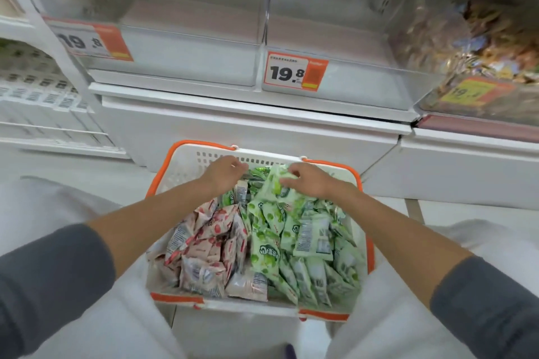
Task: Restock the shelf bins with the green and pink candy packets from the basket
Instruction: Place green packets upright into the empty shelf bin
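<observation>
Bottom of the frame first: two grey sleeves [43,285] pushed up, with both forearms reaching forward over a white basket [180,166] with orange trim that sits in the lower middle. The basket is packed full. The pink packets [210,248] are heaped in its left half and the green packets [306,242] in its right half, with a few greens spilling over to the far left corner too.

Both hands are at the far end of the basket. The right hand [306,181] has its fingers curled round the top of one green packet [272,185] that stands up a bit from the green heap. The left hand [226,175] is just beside it, knuckles up and fingers bent down into the packets near the far wall. Honestly, I can't tell whether it's got hold of one.

Beyond the basket, across the upper half of the frame, are two clear shelf bins side by side, a left bin [189,46] and a right bin [335,38]. An orange and white price tag [294,73] reading 19.8 is on the right one. At the upper right, a third bin [466,46] holds blurry brown and gold sweets.
</observation>
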Available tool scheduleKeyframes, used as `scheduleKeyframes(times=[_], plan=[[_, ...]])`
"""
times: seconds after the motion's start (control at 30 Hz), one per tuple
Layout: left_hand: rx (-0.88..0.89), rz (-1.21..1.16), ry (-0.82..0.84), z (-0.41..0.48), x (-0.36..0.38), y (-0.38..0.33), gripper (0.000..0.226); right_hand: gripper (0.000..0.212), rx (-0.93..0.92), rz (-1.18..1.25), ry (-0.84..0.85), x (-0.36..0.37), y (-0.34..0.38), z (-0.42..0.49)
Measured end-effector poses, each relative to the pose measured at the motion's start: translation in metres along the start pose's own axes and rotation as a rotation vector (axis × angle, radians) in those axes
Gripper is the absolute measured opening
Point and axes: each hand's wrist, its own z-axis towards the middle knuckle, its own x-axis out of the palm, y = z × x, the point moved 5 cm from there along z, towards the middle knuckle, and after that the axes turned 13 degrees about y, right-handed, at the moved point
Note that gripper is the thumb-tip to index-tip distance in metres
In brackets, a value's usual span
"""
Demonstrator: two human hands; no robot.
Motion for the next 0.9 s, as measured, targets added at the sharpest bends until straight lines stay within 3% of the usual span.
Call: scheduleKeyframes(times=[0.07, 0.13, 0.23, 0.43, 0.6, 0.73, 0.9], plan=[[-0.027, -0.209, 0.001, -0.002, 0.006, -0.006, 0.053, 0.038, -0.021, 0.349, -0.161, -0.017, 0.010, -0.006], [-0.013, -0.397, 0.006, 0.000, 0.014, -0.017, 0.071, 0.045, -0.016, 0.598, -0.203, -0.014, 0.024, -0.005], [0.124, -0.327, -0.177, -0.007, 0.012, -0.037, 0.061, 0.058, -0.041, 0.905, -0.204, -0.001, 0.053, 0.001], [0.256, -0.255, -0.411, -0.019, 0.000, -0.064, 0.049, 0.058, -0.043, 0.673, -0.672, -0.027, 0.079, -0.018], [0.259, -0.323, -0.502, -0.024, -0.020, -0.083, 0.054, 0.052, -0.125, 0.614, -0.880, -0.049, 0.090, -0.029], [0.352, -0.343, -0.561, -0.043, -0.030, -0.098, 0.055, 0.053, -0.221, 0.656, -0.924, -0.059, 0.096, -0.041], [0.417, -0.237, -0.610, -0.072, -0.080, -0.100, 0.057, 0.054, -0.340, 0.629, -0.830, -0.072, 0.138, -0.045]])
